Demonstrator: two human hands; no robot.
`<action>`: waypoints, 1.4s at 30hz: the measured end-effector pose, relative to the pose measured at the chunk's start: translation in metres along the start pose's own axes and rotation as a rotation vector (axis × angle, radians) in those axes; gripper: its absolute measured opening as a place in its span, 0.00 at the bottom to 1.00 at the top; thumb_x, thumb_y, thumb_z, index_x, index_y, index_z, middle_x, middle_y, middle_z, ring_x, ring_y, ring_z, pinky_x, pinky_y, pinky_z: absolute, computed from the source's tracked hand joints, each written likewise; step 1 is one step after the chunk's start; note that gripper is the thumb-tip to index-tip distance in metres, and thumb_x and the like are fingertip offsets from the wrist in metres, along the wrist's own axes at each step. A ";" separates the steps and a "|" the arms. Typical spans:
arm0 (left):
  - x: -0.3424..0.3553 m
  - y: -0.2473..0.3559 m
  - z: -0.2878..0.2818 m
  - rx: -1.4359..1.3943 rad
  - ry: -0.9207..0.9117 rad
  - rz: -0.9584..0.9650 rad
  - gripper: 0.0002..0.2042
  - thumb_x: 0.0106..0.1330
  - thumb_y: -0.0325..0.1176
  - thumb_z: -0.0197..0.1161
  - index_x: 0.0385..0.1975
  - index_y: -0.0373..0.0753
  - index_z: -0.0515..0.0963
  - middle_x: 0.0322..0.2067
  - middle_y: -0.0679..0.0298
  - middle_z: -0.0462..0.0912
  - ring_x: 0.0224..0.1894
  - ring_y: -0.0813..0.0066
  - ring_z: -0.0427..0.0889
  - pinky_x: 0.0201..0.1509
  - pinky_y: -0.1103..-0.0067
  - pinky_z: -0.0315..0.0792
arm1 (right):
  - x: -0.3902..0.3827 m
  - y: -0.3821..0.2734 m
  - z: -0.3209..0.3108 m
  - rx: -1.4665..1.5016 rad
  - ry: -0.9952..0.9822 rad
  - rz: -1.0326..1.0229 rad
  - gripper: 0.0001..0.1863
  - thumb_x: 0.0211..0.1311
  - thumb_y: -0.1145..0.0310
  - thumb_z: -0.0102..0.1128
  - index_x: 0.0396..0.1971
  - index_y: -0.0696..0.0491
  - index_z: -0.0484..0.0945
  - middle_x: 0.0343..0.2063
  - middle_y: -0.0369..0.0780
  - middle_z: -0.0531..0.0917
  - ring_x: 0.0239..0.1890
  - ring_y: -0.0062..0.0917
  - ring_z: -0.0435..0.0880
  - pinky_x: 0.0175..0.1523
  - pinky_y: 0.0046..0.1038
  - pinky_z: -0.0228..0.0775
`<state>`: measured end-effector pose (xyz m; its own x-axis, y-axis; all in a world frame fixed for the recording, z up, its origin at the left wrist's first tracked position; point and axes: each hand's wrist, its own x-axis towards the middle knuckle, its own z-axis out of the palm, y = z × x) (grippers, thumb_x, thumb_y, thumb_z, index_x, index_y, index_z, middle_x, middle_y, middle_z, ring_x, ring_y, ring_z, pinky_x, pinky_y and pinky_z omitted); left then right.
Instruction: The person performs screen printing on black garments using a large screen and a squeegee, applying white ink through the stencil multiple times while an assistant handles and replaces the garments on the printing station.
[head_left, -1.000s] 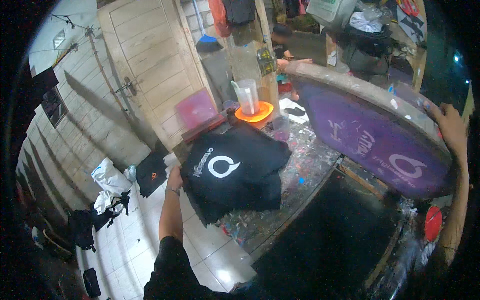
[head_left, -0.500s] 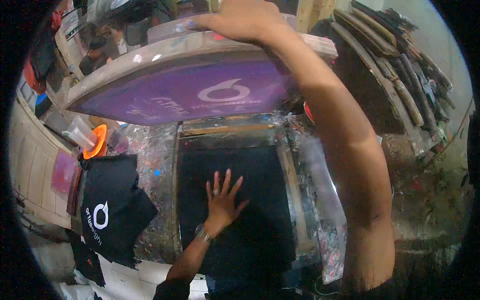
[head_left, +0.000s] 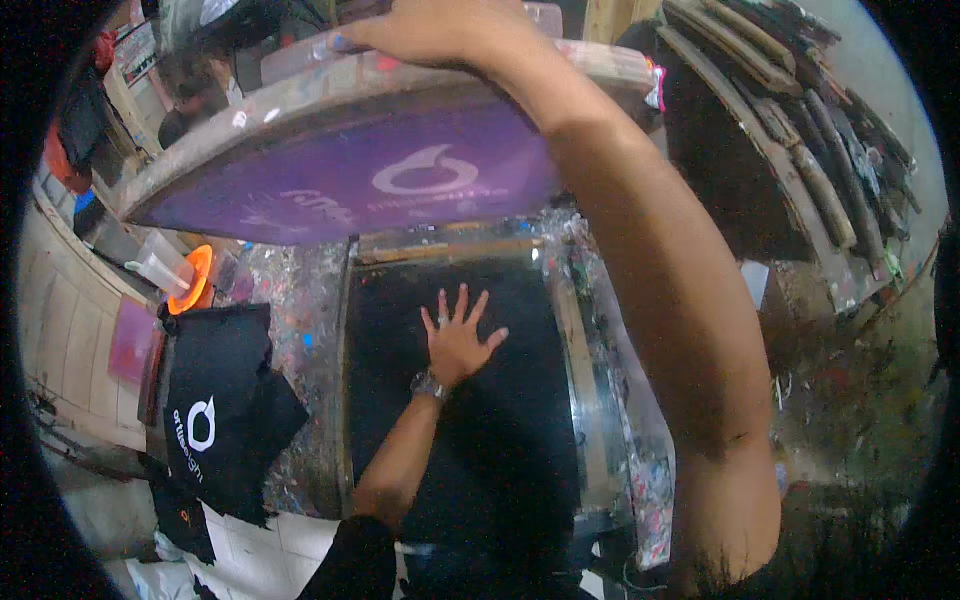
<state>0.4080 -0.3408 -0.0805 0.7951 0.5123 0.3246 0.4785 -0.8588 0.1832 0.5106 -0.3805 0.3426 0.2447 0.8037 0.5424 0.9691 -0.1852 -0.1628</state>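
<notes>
My left hand (head_left: 462, 342) lies flat with its fingers spread on a piece of black fabric (head_left: 500, 410), which is laid over the board in front of me. My right arm reaches far forward, and my right hand (head_left: 455, 30) grips the top edge of a raised screen printing frame (head_left: 215, 125). The frame is tilted up beyond the fabric. Its purple mesh (head_left: 300, 185) faces me and carries a pale ring-shaped design with a pointed tip. The right fingertips are partly hidden behind the frame's edge.
Black printed fabric (head_left: 235, 400) with a white ring design hangs over the bench's left side. Behind it, a clear plastic cup (head_left: 163, 265) leans by an orange bowl (head_left: 200, 282). Wooden-handled squeegees (head_left: 790, 130) are piled at the far right. Paint spots cover the bench.
My left hand has slid forward and a little right across the black fabric, which now reaches closer to the board's far end. My right hand still holds the frame up.
</notes>
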 end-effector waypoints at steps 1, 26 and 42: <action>-0.002 0.004 -0.008 0.036 0.078 0.029 0.36 0.61 0.65 0.51 0.67 0.55 0.61 0.69 0.56 0.56 0.70 0.43 0.49 0.65 0.39 0.40 | -0.003 0.000 -0.003 0.010 -0.011 -0.010 0.33 0.56 0.41 0.51 0.39 0.59 0.83 0.42 0.52 0.83 0.47 0.45 0.81 0.53 0.39 0.71; -0.141 0.006 -0.180 -1.403 0.494 -0.276 0.34 0.69 0.40 0.55 0.69 0.40 0.45 0.64 0.49 0.58 0.58 0.53 0.72 0.59 0.62 0.70 | -0.151 -0.033 0.071 -0.207 0.279 -0.104 0.26 0.55 0.40 0.57 0.30 0.52 0.78 0.26 0.45 0.83 0.35 0.36 0.82 0.50 0.41 0.65; -0.228 -0.023 -0.113 -1.784 0.099 -0.841 0.19 0.72 0.30 0.50 0.57 0.31 0.56 0.54 0.50 0.67 0.49 0.58 0.79 0.53 0.66 0.78 | -0.277 -0.025 0.203 -0.077 -0.281 -0.230 0.12 0.59 0.60 0.55 0.42 0.46 0.74 0.29 0.42 0.83 0.34 0.37 0.84 0.45 0.46 0.69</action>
<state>0.1739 -0.4386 -0.0542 0.5564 0.7762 -0.2965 -0.2460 0.4947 0.8335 0.4126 -0.4834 0.0288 0.0124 0.9511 0.3086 0.9999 -0.0148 0.0053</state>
